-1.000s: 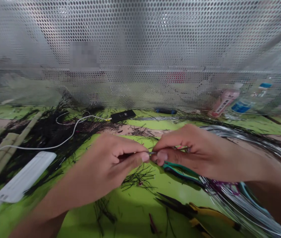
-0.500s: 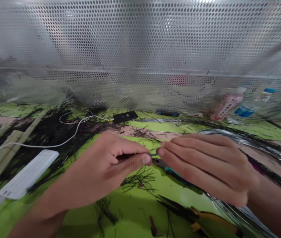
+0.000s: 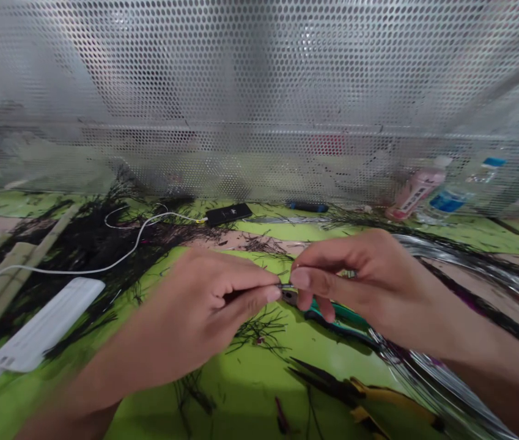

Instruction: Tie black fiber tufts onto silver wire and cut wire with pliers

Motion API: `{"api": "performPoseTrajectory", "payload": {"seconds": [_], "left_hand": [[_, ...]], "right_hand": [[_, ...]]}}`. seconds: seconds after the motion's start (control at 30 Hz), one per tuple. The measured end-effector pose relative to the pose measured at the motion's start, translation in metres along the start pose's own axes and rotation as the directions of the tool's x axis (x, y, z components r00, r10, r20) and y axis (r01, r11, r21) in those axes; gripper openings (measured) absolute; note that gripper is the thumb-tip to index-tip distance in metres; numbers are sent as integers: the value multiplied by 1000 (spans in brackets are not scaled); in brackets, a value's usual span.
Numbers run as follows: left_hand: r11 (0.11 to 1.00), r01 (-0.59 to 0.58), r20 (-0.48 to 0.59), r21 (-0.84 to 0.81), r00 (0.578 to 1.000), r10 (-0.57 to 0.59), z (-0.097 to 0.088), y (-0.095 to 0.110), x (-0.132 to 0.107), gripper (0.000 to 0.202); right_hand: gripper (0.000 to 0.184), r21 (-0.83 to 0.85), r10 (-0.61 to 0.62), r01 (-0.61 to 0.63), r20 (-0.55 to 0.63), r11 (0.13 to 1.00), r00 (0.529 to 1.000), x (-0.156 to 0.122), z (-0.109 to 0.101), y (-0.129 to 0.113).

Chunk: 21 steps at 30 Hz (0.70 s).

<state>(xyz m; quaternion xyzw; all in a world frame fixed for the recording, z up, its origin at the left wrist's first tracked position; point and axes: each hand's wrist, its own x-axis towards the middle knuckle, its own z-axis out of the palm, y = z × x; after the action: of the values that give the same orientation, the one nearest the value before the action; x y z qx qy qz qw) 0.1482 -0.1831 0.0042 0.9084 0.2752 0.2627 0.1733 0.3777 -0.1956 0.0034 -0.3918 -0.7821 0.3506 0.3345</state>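
My left hand (image 3: 208, 305) and my right hand (image 3: 360, 281) meet fingertip to fingertip over a green table (image 3: 241, 379). Both pinch the same thin, dark wire piece (image 3: 285, 286), thumb against forefinger on each side. The wire's middle shows only as a short grey bit between the fingertips. Green-handled pliers (image 3: 337, 315) lie on the table just under my right hand. Short black wire clippings (image 3: 254, 330) are scattered below both hands.
Yellow-handled pliers (image 3: 369, 391) lie at the front right beside a coil of silver wire (image 3: 461, 256). A white power bank (image 3: 48, 324) with a white cable (image 3: 126, 244) sits left. A black phone (image 3: 228, 214), a pink bottle (image 3: 417, 186) and a water bottle (image 3: 461, 192) stand along the perforated metal screen (image 3: 259, 91).
Half a second ago my right hand's fingers were stretched out flat beside the wire; they have curled back into a pinch on it. My left hand kept its pinch throughout.
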Motion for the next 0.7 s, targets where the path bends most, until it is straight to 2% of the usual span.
{"api": "performPoseTrajectory", "payload": {"seconds": [0.07, 0.1, 0.13, 0.17, 0.2, 0.23, 0.27, 0.3, 0.33, 0.37, 0.43, 0.53, 0.63, 0.7], "left_hand": [[1000, 16, 29, -24, 999, -16, 1, 0, 1, 25], [999, 35, 41, -34, 999, -34, 1, 0, 1, 27], [998, 53, 28, -38, 998, -52, 1, -1, 1, 32], [996, 69, 17, -48, 998, -68, 1, -2, 1, 35], [995, 81, 8, -64, 997, -80, 0, -3, 2, 37], [992, 92, 6, -81, 996, -92, 0, -4, 2, 37], [990, 102, 8, -97, 995, -101, -1, -5, 2, 37], [988, 109, 11, -107, 994, -108, -1, -6, 2, 36], [988, 110, 14, -112, 994, -109, -1, -6, 2, 35], [987, 111, 17, -114, 994, -110, -2, -6, 2, 34], [987, 106, 26, -119, 994, -104, -3, -5, 1, 36], [987, 105, 45, -123, 994, -100, -4, -3, 0, 37], [988, 105, 67, -117, 993, -98, -5, -2, -1, 37], [988, 105, 68, -117, 993, -98, -5, -1, 0, 38]], "right_hand": [[29, 125, 116, -144, 208, 982, 971, 5, -6, -1], [28, 120, 117, -149, 235, 982, 965, 7, -8, -1], [22, 64, 79, -92, 179, 994, 981, 8, -9, 0], [15, -50, -17, 20, 59, 999, 998, 7, -9, 1], [8, -218, -174, 155, -72, 963, 982, 5, -8, 2], [4, -407, -363, 273, -164, 872, 917, 2, -7, 4], [8, -570, -535, 356, -180, 740, 825, -1, -5, 6], [11, -683, -662, 416, -132, 600, 737, -4, -3, 8], [11, -743, -741, 464, -61, 481, 669, -7, -1, 11], [13, -770, -780, 495, -4, 402, 626, -10, 0, 13], [16, -790, -814, 522, 53, 320, 579, -14, 2, 18], [17, -812, -827, 517, 79, 270, 557, -17, 3, 20], [23, -846, -848, 506, 138, 168, 512, -20, 2, 18], [25, -862, -829, 495, 197, 108, 523, -21, 0, 16]]}}
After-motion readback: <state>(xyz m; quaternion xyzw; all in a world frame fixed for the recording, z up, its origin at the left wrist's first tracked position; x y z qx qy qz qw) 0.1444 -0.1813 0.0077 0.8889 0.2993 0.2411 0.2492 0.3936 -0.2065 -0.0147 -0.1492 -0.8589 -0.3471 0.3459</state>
